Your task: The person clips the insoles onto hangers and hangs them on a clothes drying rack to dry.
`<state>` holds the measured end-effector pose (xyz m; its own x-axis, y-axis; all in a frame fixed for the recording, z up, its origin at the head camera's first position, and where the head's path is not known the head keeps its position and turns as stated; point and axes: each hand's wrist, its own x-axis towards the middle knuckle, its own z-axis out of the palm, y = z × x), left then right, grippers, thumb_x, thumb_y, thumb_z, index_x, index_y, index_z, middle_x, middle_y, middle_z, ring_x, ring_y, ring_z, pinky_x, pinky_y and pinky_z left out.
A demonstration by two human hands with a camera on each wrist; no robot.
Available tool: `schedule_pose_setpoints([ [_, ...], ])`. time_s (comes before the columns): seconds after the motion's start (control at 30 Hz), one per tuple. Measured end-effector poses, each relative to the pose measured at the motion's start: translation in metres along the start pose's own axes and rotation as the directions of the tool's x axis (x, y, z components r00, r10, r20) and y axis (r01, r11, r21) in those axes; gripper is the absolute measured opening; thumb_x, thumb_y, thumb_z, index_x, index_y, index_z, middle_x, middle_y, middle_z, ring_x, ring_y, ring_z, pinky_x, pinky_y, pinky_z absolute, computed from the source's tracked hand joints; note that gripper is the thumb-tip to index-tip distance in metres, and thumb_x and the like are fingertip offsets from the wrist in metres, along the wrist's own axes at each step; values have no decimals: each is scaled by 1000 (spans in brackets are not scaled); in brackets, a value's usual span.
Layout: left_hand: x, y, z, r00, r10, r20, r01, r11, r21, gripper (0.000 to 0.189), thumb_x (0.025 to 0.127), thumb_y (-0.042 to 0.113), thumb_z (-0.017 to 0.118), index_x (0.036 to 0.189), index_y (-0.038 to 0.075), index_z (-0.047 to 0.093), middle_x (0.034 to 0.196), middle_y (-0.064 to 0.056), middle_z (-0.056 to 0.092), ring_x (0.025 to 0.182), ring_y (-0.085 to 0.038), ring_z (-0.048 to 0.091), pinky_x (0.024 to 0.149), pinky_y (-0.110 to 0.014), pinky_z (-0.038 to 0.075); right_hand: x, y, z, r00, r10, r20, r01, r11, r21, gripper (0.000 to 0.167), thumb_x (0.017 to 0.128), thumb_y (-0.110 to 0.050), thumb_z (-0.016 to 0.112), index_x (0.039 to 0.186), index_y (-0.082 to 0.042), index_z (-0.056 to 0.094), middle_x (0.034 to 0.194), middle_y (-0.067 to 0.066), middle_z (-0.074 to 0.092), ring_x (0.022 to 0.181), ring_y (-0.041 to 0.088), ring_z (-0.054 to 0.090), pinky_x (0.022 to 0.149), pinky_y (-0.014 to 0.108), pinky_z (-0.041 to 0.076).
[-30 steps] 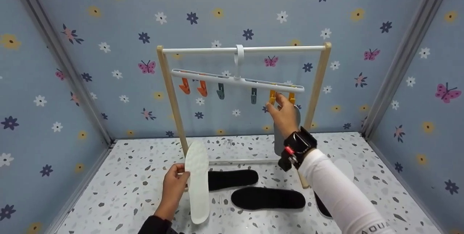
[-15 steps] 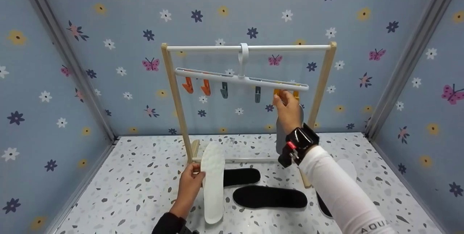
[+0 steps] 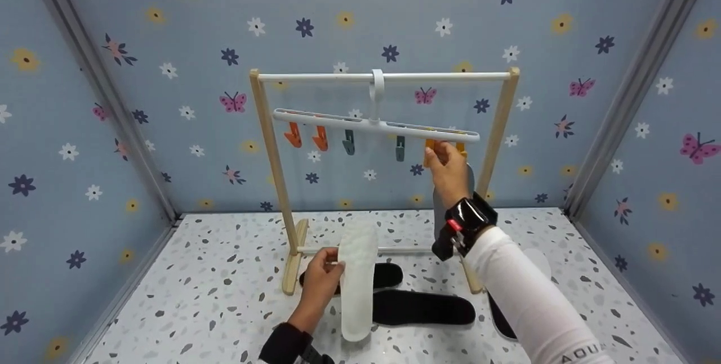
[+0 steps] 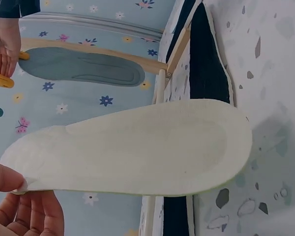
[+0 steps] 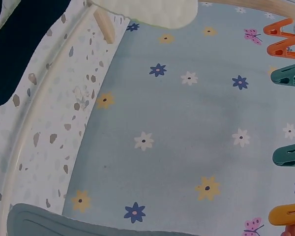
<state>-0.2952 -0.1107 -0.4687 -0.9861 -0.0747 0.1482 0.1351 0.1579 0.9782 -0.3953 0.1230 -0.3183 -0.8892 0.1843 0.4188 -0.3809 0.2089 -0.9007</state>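
Observation:
A white insole point(image 3: 358, 282) is pinched at its edge between the thumb and fingers of my left hand point(image 3: 322, 282), upright above the floor. My right hand point(image 3: 449, 175) is up at the hanger's right end, pinching a yellow clothespin point(image 3: 430, 152). Beside it another yellow clothespin point(image 4: 23, 55) holds a grey insole point(image 4: 83, 66), which hangs down behind the right hand and wrist. The white hanger point(image 3: 326, 121) tilts down to the right. In the right wrist view only fingertips of the right hand show, below the yellow clothespin.
A wood-and-white rack point(image 3: 273, 172) carries the hanger. Orange clothespins point(image 3: 320, 137) and dark green clothespins point(image 3: 400, 149) hang left of the yellow ones. Black insoles point(image 3: 425, 307) lie on the speckled floor point(image 3: 186, 296); another pale insole point(image 3: 538, 262) lies partly behind the right sleeve.
My left hand has carried the white insole rightward, in front of the black insoles. The right hand stays at the yellow clothespins, its fingers a little further right.

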Motion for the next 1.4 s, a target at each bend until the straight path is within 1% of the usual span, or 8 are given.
schedule_pose_setpoints([
  [0.2, 5, 9, 16, 998, 46, 32, -46, 999, 14, 25, 93, 7, 55, 116, -2, 54, 110, -15, 57, 88, -20, 57, 73, -32, 48, 3, 0, 1, 998, 33, -54, -30, 998, 47, 33, 95, -11, 57, 120, 10, 55, 114, 23, 59, 98, 23, 54, 79, 23, 42],
  [0.43, 14, 21, 31, 996, 83, 28, -83, 996, -23, 22, 93, 8, 55, 114, 2, 57, 108, -13, 58, 88, -21, 56, 73, -32, 47, 4, -1, 3, 991, 133, -28, -129, 985, 117, 35, 94, -13, 58, 122, 8, 55, 116, 21, 58, 99, 20, 53, 83, 24, 42],
  [0.53, 18, 25, 35, 997, 76, 18, -76, 997, -25, 22, 92, 8, 56, 113, 2, 58, 107, -12, 59, 87, -19, 56, 72, -31, 47, 4, 0, 2, 990, 139, -31, -135, 985, 109, 36, 94, -14, 59, 122, 8, 55, 116, 21, 58, 100, 20, 53, 83, 25, 42],
  [0.67, 22, 29, 40, 998, 56, 18, -56, 998, -36, 23, 92, 8, 57, 114, 0, 57, 108, -14, 59, 86, -19, 57, 70, -31, 48, 4, 1, 1, 991, 130, -27, -126, 987, 101, 35, 93, -15, 60, 120, 7, 56, 113, 19, 60, 96, 18, 53, 80, 23, 42],
  [0.9, 30, 35, 48, 998, 55, 36, -53, 997, -59, 23, 93, 8, 55, 115, 2, 56, 108, -12, 58, 86, -18, 56, 69, -30, 47, 5, 1, 1, 993, 118, -8, -115, 980, 164, 28, 92, -12, 61, 112, 7, 57, 96, 7, 58, 84, 11, 52, 78, 27, 42],
  [1.13, 16, 72, 52, 996, 72, 54, -67, 994, -89, 20, 93, -2, 52, 112, -7, 55, 105, -20, 58, 86, -29, 57, 71, -35, 48, 3, -1, -1, 989, 149, 23, -150, 955, 257, 19, 92, -10, 61, 104, 3, 56, 86, -1, 56, 79, 9, 51, 76, 22, 43],
  [1.23, 17, 72, 56, 995, 83, 50, -78, 992, -99, 21, 92, -2, 51, 112, -8, 55, 105, -21, 58, 86, -30, 58, 72, -35, 49, 4, 0, -1, 986, 165, 29, -166, 938, 305, 16, 92, -7, 60, 102, 4, 55, 84, -2, 56, 78, 8, 52, 77, 22, 44],
  [1.4, 18, 74, 58, 995, 79, 58, -73, 992, -104, 21, 95, 0, 49, 114, -7, 55, 108, -21, 58, 89, -31, 57, 75, -37, 48, 5, -1, 1, 979, 203, 33, -202, 919, 338, 13, 92, -7, 60, 100, 2, 55, 83, -2, 55, 79, 8, 52, 77, 22, 44],
])
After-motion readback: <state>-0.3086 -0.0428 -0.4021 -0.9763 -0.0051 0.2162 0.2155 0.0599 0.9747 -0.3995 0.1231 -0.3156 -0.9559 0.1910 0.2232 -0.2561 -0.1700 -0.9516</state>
